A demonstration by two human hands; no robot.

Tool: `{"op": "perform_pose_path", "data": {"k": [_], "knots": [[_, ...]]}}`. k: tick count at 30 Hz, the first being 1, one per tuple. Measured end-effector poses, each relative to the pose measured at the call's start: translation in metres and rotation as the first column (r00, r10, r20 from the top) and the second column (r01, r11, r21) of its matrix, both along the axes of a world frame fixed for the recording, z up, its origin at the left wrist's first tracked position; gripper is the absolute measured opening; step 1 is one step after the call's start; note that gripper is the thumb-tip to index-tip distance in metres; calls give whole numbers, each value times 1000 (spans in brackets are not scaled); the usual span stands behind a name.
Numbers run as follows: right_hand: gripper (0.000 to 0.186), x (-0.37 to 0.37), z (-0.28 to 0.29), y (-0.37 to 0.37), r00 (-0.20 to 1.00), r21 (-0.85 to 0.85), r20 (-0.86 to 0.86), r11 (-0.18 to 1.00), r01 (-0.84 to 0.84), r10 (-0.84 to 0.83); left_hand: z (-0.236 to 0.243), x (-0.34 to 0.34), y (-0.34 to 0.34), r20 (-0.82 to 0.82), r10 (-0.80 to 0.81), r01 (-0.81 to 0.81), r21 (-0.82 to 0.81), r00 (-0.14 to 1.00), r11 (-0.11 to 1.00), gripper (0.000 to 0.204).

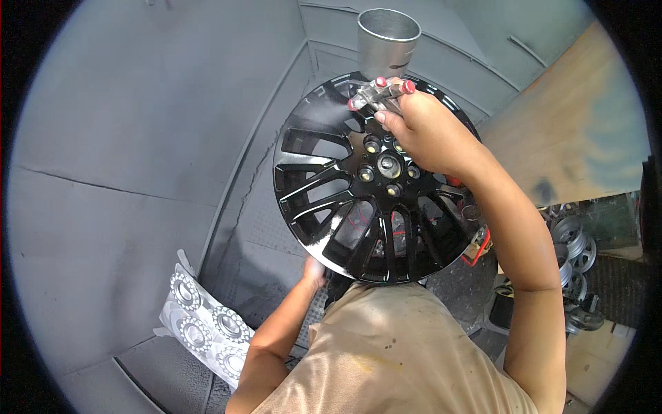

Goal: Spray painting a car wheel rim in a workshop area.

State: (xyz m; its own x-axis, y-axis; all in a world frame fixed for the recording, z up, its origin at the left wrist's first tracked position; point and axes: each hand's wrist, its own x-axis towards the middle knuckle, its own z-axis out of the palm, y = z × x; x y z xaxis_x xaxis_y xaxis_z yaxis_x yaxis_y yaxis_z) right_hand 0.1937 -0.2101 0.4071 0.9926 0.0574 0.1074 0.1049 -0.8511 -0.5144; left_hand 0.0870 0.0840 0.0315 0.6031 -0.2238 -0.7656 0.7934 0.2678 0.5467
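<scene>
A glossy black car wheel (376, 191) is seen face-up across the middle of the frame, its lower edge just above the beige shirt (386, 338). Near the top of the wheel, a spray gun (376, 94) is gripped by the right hand (431, 127), whose fingers are curled around the gun's body; a metal cup (387, 54) is carried on the gun at the top centre. A faint haze is seen to the left of the nozzle, over the upper-left part of the wheel, so spraying appears to be under way. At the lower-left edge of the rim the left hand (315, 270) is placed, but its fingers are hidden by the wheel, and whether they are closed on it cannot be made out.

As far as can be judged, most of the face is already covered: the spokes and the area around the hub (389, 165) are dark and shiny. Pale streaks are seen on the lower-left rim and some spokes; whether these are reflections or thinner coating cannot be settled. The work is therefore judged well advanced, with full coverage unconfirmed.
</scene>
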Motion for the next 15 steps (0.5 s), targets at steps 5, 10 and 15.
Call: {"op": "perform_pose_path", "data": {"k": [5, 10, 15], "knots": [[20, 8, -1, 8, 998, 35, 44, 999, -37, 35, -19, -16, 8, -67, -30, 28, -31, 997, 999, 28], [19, 7, -15, -8, 985, -21, 172, 1000, 5, -1, 8, -13, -5, -11, -164, 164, 23, 986, 986, 19], [29, 2, 2, 6, 999, 2, 27, 999, -40, 40, -30, 4, 24, -16, -321, 322, 62, 947, 945, 28]]}}
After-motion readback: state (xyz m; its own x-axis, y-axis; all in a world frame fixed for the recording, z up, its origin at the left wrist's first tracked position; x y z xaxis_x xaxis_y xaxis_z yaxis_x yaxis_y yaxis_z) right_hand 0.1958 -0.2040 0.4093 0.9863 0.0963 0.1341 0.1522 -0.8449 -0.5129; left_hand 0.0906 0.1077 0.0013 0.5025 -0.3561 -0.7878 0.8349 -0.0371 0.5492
